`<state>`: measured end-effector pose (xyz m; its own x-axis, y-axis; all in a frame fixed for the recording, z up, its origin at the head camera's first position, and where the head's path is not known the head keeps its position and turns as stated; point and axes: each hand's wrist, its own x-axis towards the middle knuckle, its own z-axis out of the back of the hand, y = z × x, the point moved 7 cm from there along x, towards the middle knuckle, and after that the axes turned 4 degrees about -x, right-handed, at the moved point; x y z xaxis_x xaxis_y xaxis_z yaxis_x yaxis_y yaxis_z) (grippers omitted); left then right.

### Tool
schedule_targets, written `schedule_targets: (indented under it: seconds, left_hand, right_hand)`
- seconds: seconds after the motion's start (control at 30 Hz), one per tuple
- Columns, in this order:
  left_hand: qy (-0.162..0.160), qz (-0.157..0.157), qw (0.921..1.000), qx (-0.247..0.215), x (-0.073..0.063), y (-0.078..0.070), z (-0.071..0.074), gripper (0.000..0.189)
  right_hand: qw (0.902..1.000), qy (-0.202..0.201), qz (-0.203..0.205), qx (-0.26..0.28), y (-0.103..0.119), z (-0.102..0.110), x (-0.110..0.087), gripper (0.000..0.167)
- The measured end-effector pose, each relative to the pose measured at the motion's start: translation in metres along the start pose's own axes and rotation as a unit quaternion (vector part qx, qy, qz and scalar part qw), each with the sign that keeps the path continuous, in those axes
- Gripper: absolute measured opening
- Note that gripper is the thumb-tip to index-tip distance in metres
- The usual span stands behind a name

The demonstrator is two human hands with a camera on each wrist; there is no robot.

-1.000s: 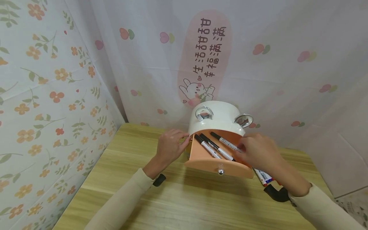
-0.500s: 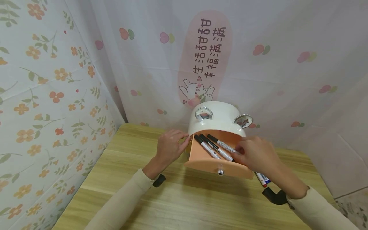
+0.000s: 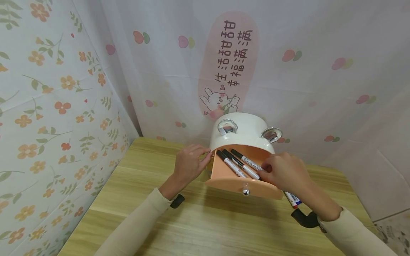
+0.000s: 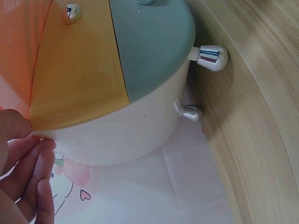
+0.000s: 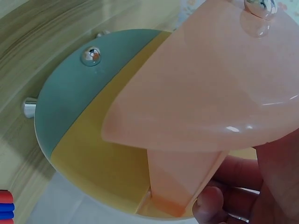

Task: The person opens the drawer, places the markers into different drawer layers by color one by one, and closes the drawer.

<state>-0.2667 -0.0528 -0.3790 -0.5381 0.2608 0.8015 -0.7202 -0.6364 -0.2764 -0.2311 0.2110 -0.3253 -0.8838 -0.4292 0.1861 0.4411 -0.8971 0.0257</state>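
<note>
A white rounded storage box [image 3: 241, 129] stands on the table with its peach drawer [image 3: 230, 185] pulled out. My left hand [image 3: 190, 161] pinches the box's left edge; in the left wrist view the thumb lies at the front rim and the fingers at the white side. Inside the drawer, my right hand [image 3: 285, 170] holds the lower end of a black-capped whiteboard marker [image 3: 253, 163], that end hidden by the fingers. To its left lie a darker-barrelled marker [image 3: 238, 161] and a white marker [image 3: 233, 167], both black-capped. In the right wrist view, the drawer front hides the markers.
Red and blue markers [image 3: 292, 200] lie on the wooden table [image 3: 192, 227] right of the box, partly behind my right hand. Below the peach drawer sit a yellow drawer [image 4: 77, 70] and a green drawer [image 4: 152, 46]. A printed curtain [image 3: 176, 71] hangs close behind.
My right hand has shifted slightly left and down with the marker, which now lies nearer the other markers in the drawer. The left hand and box have stayed put.
</note>
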Motion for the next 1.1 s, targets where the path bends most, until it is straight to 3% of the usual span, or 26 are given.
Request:
schedule_targets:
  seconds: [0.23, 0.43, 0.73, 0.9, 1.1]
  left_hand:
    - [-0.001, 0.001, 1.0, 0.0, 0.0, 0.0, 0.0, 0.017]
    - [0.001, 0.003, 1.0, -0.002, 0.001, 0.0, 0.0, 0.017]
    - [0.002, 0.002, 1.0, 0.0, 0.0, 0.001, -0.001, 0.015]
    - [0.003, 0.003, 1.0, -0.002, -0.001, 0.001, -0.001, 0.015]
    - [-0.002, 0.004, 1.0, -0.007, -0.002, 0.001, -0.001, 0.015]
  right_hand:
    - [1.0, 0.001, -0.002, 0.007, -0.002, 0.0, 0.0, 0.034]
    - [0.9998, -0.001, -0.015, 0.014, -0.003, 0.003, -0.001, 0.015]
    - [0.9988, -0.024, -0.033, 0.026, -0.004, 0.016, -0.009, 0.011]
    - [0.9949, -0.091, -0.015, 0.042, 0.0, 0.028, -0.02, 0.006]
    - [0.9761, -0.207, 0.022, 0.063, 0.014, 0.045, -0.037, 0.012]
